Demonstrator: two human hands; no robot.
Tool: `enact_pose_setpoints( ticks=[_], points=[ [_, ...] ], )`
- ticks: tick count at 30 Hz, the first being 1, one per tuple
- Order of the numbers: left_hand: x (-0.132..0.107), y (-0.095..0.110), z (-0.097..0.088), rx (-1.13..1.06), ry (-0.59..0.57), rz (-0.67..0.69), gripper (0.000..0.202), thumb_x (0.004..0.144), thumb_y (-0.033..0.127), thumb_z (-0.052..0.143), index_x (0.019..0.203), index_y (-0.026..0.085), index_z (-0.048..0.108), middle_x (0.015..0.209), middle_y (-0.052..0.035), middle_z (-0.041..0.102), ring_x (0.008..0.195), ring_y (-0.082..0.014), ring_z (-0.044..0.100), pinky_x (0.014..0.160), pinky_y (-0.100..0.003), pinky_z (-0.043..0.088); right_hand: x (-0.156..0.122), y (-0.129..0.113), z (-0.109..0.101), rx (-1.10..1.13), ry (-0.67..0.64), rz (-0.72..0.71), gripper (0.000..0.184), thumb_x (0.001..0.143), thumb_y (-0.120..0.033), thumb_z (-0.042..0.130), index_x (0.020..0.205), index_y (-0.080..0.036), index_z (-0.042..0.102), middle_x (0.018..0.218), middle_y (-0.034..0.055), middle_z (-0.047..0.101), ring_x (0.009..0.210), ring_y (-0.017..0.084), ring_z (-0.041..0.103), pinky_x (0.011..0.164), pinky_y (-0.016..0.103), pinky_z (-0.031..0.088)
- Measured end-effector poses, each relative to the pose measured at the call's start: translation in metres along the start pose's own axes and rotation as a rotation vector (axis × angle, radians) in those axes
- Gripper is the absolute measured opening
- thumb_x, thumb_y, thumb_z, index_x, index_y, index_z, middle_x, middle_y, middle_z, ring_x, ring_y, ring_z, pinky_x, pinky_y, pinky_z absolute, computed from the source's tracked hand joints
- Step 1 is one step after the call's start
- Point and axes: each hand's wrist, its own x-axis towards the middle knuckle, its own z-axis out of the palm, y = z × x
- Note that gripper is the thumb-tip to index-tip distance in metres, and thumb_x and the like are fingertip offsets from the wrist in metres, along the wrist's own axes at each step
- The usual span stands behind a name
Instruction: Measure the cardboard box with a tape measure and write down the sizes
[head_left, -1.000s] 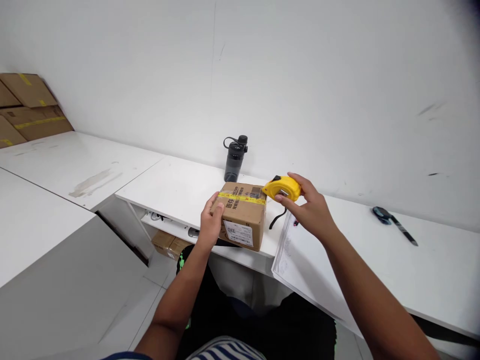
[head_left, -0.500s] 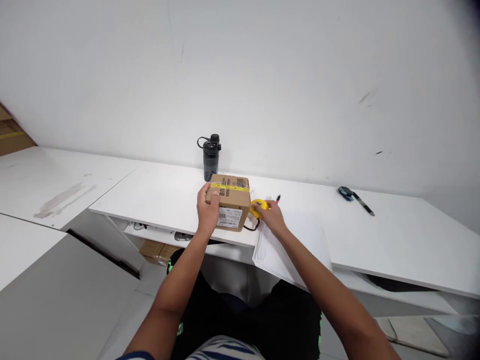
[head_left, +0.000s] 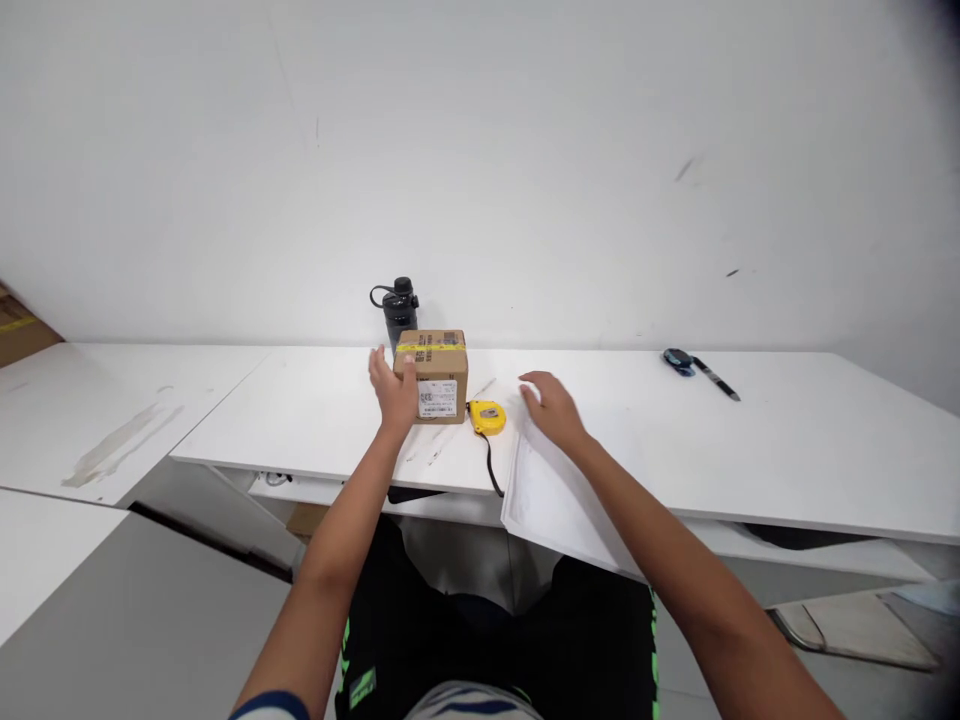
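A brown cardboard box (head_left: 442,396) with yellow tape and a white label rests on the white table, in front of a dark bottle (head_left: 400,318). My left hand (head_left: 396,392) is at its left front corner, fingers spread, thumb over the box's front; whether it presses on the box I cannot tell. A yellow tape measure (head_left: 487,416) lies just right of the box, its black strap hanging toward the table edge. To the right of it, my right hand (head_left: 555,405) holds nothing, thumb and fingers apart, over the far end of a stack of white paper (head_left: 559,500).
A dark blue round object (head_left: 678,360) and a black marker-like pen (head_left: 717,379) lie farther right on the table (head_left: 810,440). A wall rises behind the table. Below the tabletop runs an open shelf (head_left: 450,508). Another cardboard box (head_left: 22,328) is at the far left.
My right hand has let go of the tape measure and drawn off to the right. The box sits farther back from the table edge, and my left hand's fingers have spread from its side.
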Motion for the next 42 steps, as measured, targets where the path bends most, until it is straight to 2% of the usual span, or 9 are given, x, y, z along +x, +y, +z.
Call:
enact_pose_setpoints(
  ticks=[3, 5, 8, 10, 16, 23, 27, 32, 42],
  points=[
    [-0.035, 0.020, -0.005, 0.105, -0.005, 0.346, 0.061, 0.096, 0.052, 0.042, 0.145, 0.018, 0.036, 0.154, -0.0176, 0.036, 0.146, -0.0290, 0.029, 0.119, -0.050, 0.026, 0.011, 0.040, -0.022, -0.113, 0.029, 0.015, 0.046, 0.096, -0.017, 0.025, 0.132, -0.013, 0.055, 0.124, 0.0209, 0.061, 0.113, 0.030, 0.057, 0.088, 0.043, 0.042],
    [-0.064, 0.032, 0.003, 0.128, -0.302, 0.547, 0.051, 0.099, 0.050, 0.036, 0.139, 0.021, 0.046, 0.140, -0.0144, 0.055, 0.133, -0.0258, 0.049, 0.112, -0.047, 0.036, 0.018, 0.060, -0.025, -0.171, -0.048, -0.008, 0.045, 0.090, -0.010, 0.034, 0.127, -0.014, 0.060, 0.110, 0.0208, 0.065, 0.096, 0.030, 0.063, 0.080, 0.042, 0.042],
    [-0.103, 0.036, 0.029, 0.255, -0.875, 0.777, 0.051, 0.097, 0.052, 0.039, 0.138, 0.023, 0.050, 0.146, -0.0104, 0.052, 0.136, -0.0267, 0.047, 0.112, -0.046, 0.037, 0.027, 0.073, -0.015, -0.200, -0.199, -0.120, 0.040, 0.081, -0.006, 0.049, 0.113, -0.021, 0.068, 0.096, 0.0146, 0.069, 0.080, 0.025, 0.065, 0.077, 0.037, 0.041],
    [-0.124, 0.027, 0.045, 0.378, -1.011, 0.755, 0.059, 0.095, 0.055, 0.042, 0.140, 0.017, 0.049, 0.151, -0.0136, 0.047, 0.141, -0.0312, 0.041, 0.115, -0.050, 0.033, 0.030, 0.075, -0.007, -0.181, -0.252, -0.181, 0.034, 0.079, -0.005, 0.053, 0.104, -0.022, 0.069, 0.094, 0.0120, 0.071, 0.081, 0.023, 0.065, 0.078, 0.034, 0.040],
    [-0.151, -0.005, 0.057, 0.416, -0.981, 0.623, 0.061, 0.095, 0.052, 0.042, 0.143, 0.014, 0.046, 0.154, -0.0130, 0.042, 0.145, -0.0272, 0.037, 0.122, -0.049, 0.021, 0.009, 0.070, 0.004, 0.032, -0.110, -0.055, 0.024, 0.094, -0.025, 0.043, 0.110, -0.018, 0.060, 0.086, 0.0097, 0.070, 0.073, 0.021, 0.063, 0.072, 0.033, 0.043],
    [-0.151, -0.003, 0.055, 0.370, -0.953, 0.588, 0.059, 0.093, 0.051, 0.048, 0.141, 0.017, 0.049, 0.153, -0.0108, 0.044, 0.144, -0.0261, 0.039, 0.122, -0.048, 0.023, -0.028, 0.045, 0.022, 0.448, 0.073, 0.188, 0.060, 0.093, -0.070, 0.024, 0.083, -0.021, 0.058, 0.063, 0.0005, 0.058, 0.060, 0.017, 0.054, 0.058, 0.029, 0.044],
    [-0.150, -0.001, 0.055, 0.383, -0.979, 0.566, 0.059, 0.093, 0.052, 0.047, 0.143, 0.019, 0.047, 0.154, -0.0095, 0.043, 0.145, -0.0253, 0.038, 0.123, -0.048, 0.022, -0.027, 0.043, 0.021, 0.630, 0.027, 0.267, 0.074, 0.093, -0.071, 0.016, 0.074, -0.019, 0.065, 0.052, 0.0010, 0.055, 0.051, 0.016, 0.049, 0.055, 0.030, 0.042],
    [-0.149, 0.003, 0.054, 0.399, -1.009, 0.543, 0.060, 0.094, 0.052, 0.045, 0.144, 0.018, 0.045, 0.155, -0.0093, 0.042, 0.146, -0.0253, 0.036, 0.123, -0.048, 0.022, -0.028, 0.043, 0.017, 0.691, 0.050, 0.371, 0.051, 0.082, -0.064, 0.055, 0.060, -0.019, 0.063, 0.050, -0.0011, 0.052, 0.053, 0.016, 0.048, 0.056, 0.030, 0.039],
    [-0.150, 0.002, 0.055, 0.403, -1.013, 0.561, 0.061, 0.096, 0.054, 0.039, 0.145, 0.018, 0.044, 0.156, -0.0095, 0.040, 0.147, -0.0246, 0.034, 0.123, -0.047, 0.021, -0.027, 0.044, 0.017, 0.716, 0.018, 0.386, 0.033, 0.079, -0.045, 0.059, 0.058, -0.019, 0.063, 0.065, 0.0030, 0.065, 0.067, 0.019, 0.056, 0.069, 0.032, 0.044]
  ],
)
